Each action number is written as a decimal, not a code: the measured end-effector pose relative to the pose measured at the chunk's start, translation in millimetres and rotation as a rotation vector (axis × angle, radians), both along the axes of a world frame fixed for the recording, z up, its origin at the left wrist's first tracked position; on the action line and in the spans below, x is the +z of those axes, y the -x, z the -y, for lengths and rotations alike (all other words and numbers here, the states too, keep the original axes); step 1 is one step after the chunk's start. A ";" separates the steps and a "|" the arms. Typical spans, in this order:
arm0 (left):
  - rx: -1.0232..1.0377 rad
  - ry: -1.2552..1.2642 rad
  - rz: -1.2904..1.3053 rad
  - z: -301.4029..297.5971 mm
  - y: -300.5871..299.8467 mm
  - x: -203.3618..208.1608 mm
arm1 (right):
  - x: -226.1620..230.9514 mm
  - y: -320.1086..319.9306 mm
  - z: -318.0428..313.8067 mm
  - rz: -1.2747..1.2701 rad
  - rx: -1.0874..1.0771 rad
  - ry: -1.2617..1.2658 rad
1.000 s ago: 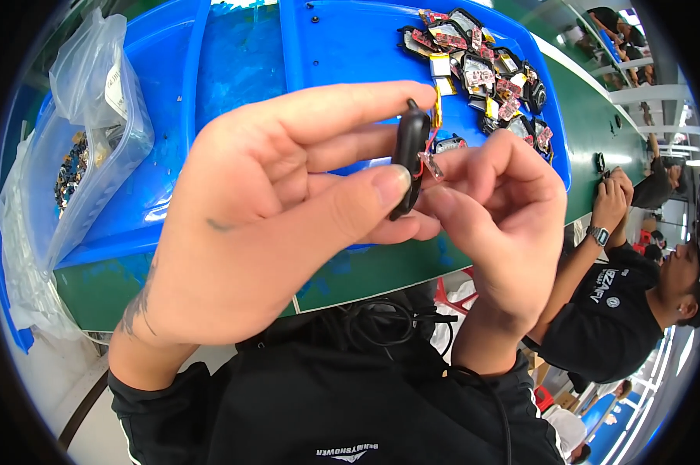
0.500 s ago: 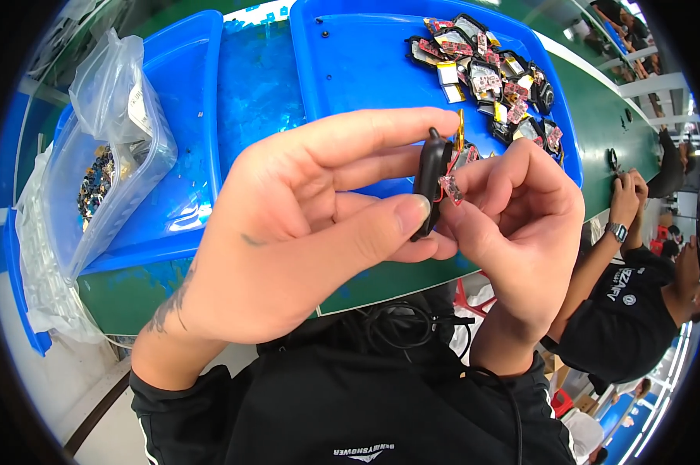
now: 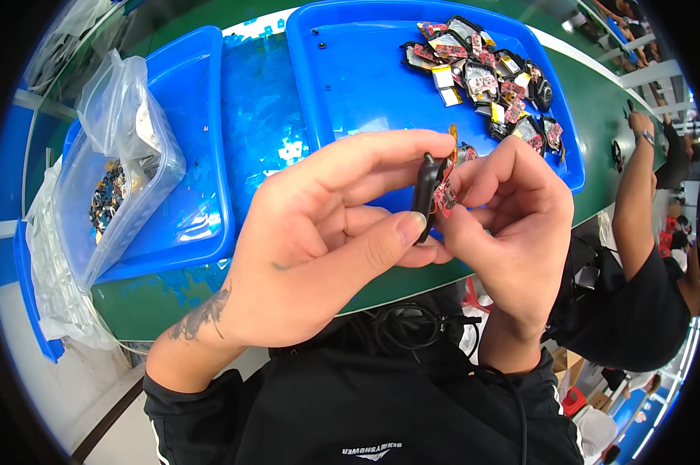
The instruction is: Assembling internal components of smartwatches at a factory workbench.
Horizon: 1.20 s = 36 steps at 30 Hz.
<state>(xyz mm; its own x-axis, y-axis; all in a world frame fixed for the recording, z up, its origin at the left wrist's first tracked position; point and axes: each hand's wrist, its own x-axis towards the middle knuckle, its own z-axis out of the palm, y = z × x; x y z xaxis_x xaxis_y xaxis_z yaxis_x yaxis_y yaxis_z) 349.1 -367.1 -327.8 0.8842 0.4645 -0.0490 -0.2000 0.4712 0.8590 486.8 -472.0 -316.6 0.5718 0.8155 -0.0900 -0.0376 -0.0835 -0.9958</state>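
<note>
Black oval plastic shell [image 3: 425, 195] with a small red circuit board [image 3: 445, 197] at its side sits pinched between the left hand's [image 3: 319, 248] thumb and forefinger, while the right hand [image 3: 512, 225] closes its fingertips on the board from the other side, both hands raised over the green table edge [image 3: 233, 298]. Beyond the fingertips lies a blue plastic tray [image 3: 350, 77] holding a heap of red boards and black shells [image 3: 489, 74]; left of the left hand's knuckles a clear plastic bag of small parts [image 3: 121, 167] rests in a second blue tray [image 3: 210, 225].

black oval casing [image 3: 424, 195] | stood upright, edge-on | small red circuit board [image 3: 445, 197] touched its right side | pinched between both hands
</note>
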 end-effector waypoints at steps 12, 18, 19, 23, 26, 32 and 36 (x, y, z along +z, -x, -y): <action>-0.005 0.012 -0.023 1.4 -2.1 -5.3 | -9.3 -5.0 2.2 0.043 0.046 -0.008; 0.041 0.040 -0.038 2.1 -2.6 -2.2 | -2.0 -0.2 3.5 0.065 -0.016 0.022; 0.004 0.084 -0.036 0.6 -1.6 -1.9 | -1.2 1.5 4.8 0.065 -0.018 0.014; -0.049 0.211 0.000 -1.5 0.2 -2.9 | -13.1 -7.1 5.9 0.614 -0.043 -0.202; -0.065 0.282 0.063 0.0 1.3 -9.9 | -9.1 -12.4 5.5 0.909 0.015 -0.314; -0.045 0.308 0.106 6.0 -0.6 -9.2 | -10.8 -10.3 6.1 0.975 -0.036 -0.380; -0.066 0.282 0.093 6.0 -1.1 -11.5 | -16.8 -13.7 4.2 1.097 -0.015 -0.482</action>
<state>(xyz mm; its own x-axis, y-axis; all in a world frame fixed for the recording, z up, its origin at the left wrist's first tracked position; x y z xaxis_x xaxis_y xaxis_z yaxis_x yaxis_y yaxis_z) 350.1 -373.1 -339.3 0.9189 0.3852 -0.0848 -0.2327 0.7030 0.6721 500.5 -476.2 -333.4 0.1622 0.6241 0.7643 0.8532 0.3004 -0.4264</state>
